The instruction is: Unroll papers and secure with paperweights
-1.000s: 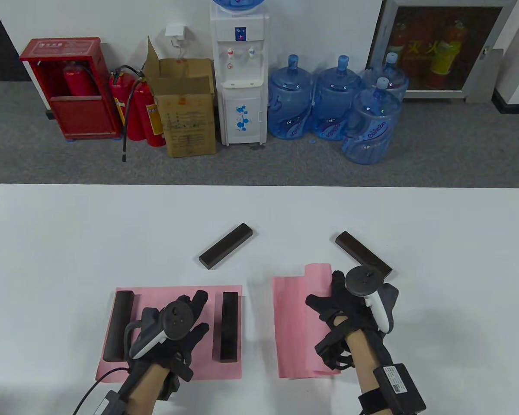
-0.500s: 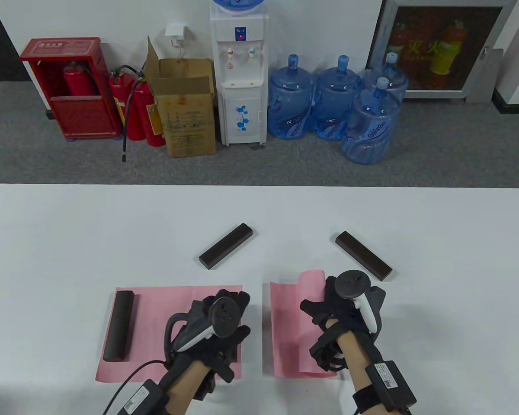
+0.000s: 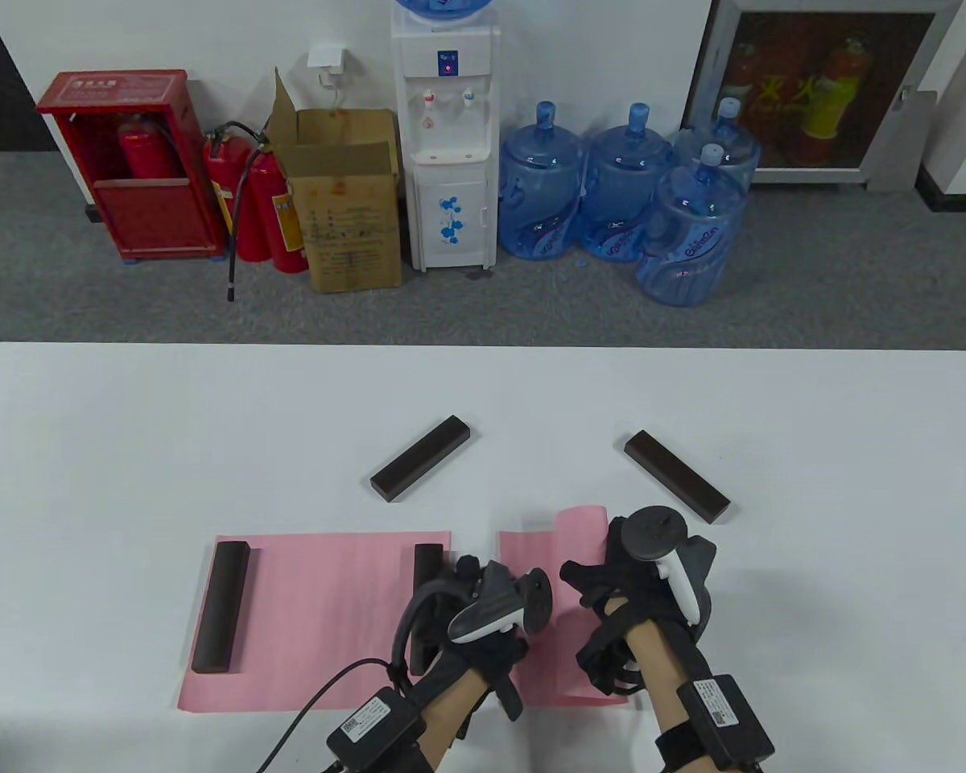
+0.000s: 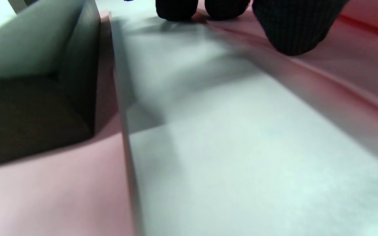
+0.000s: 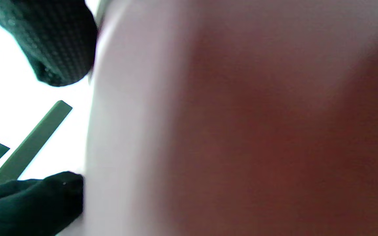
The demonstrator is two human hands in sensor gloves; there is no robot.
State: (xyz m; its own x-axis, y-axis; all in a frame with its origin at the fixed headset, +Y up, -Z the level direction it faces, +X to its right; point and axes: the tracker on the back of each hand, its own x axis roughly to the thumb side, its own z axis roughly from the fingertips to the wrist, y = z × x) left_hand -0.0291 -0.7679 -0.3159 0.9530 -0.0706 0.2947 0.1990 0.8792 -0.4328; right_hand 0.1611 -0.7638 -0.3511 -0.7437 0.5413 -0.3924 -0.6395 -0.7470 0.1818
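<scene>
The right pink paper (image 3: 531, 564) lies partly unrolled, its rolled end (image 3: 581, 527) standing up under my right hand (image 3: 612, 564). My right hand rests on the roll with fingers spread; the roll (image 5: 241, 114) fills the right wrist view. My left hand (image 3: 491, 604) reaches across, and its fingertips (image 4: 287, 29) press the right paper's left edge (image 4: 340, 91). The left pink paper (image 3: 314, 620) lies flat under two dark paperweights (image 3: 221, 608), (image 3: 428, 557); the second is partly hidden by my left hand and shows close up in the left wrist view (image 4: 28, 98).
Two loose dark paperweights lie on the white table (image 3: 129, 451) beyond the papers, one at the middle (image 3: 420, 469), one to the right (image 3: 676, 486). The middle one shows in the right wrist view (image 5: 28, 144). Past the table's far edge are a water dispenser, bottles and extinguishers.
My left hand left the flat left paper and moved right onto the right paper's left edge. My right hand and the roll shifted a little left.
</scene>
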